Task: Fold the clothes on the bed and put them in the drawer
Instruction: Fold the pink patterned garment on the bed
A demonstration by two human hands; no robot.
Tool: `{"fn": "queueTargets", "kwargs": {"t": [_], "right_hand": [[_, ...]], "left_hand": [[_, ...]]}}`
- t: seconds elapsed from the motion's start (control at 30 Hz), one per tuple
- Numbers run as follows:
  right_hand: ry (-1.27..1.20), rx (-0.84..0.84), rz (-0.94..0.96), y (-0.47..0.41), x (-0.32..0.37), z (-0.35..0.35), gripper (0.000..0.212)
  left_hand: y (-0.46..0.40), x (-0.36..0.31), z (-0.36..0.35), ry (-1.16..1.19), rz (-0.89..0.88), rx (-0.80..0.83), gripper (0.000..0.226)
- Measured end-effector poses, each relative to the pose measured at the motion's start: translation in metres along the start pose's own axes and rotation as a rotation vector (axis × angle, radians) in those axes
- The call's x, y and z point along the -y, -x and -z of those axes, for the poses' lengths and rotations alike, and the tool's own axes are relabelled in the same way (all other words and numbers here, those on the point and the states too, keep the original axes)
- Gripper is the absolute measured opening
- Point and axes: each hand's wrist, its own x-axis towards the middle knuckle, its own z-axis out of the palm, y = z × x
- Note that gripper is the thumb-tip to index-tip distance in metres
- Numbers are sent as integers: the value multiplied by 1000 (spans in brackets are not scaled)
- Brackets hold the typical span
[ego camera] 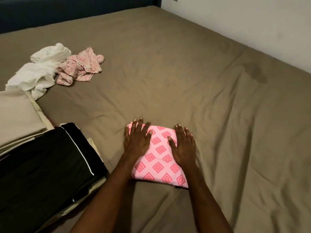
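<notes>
Both hands lie flat on a folded pink patterned garment near the front of the bed — left hand on its left side, right hand on its right, fingers straight and spread, pressing down, grasping nothing. The step looks like smoothing and flattening the finished fold. To do it well: keep the palms flat and press evenly, sweep outward from the middle so trapped air and creases leave by the edges, and don't drag the top layer off the ones beneath. The near edge seems slightly puffy, so a pass there would help. Then slide the fingers under both sides and lift it level — a one-sided grab would likely let the fold open. Still unfolded, far left on the bed: a crumpled white garment touching a crumpled pink floral garment. At the near left, a stack of folded pieces, a black one with white piping and beige ones. No drawer in view, so the task seems partway.
</notes>
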Motion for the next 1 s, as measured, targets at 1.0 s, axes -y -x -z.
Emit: {"fn": "queueTargets", "kwargs": {"t": [1.0], "right_hand": [[-1516, 573, -682, 48, 84, 84, 36]], "left_hand": [[117, 18, 120, 1527, 595, 114, 31]]}}
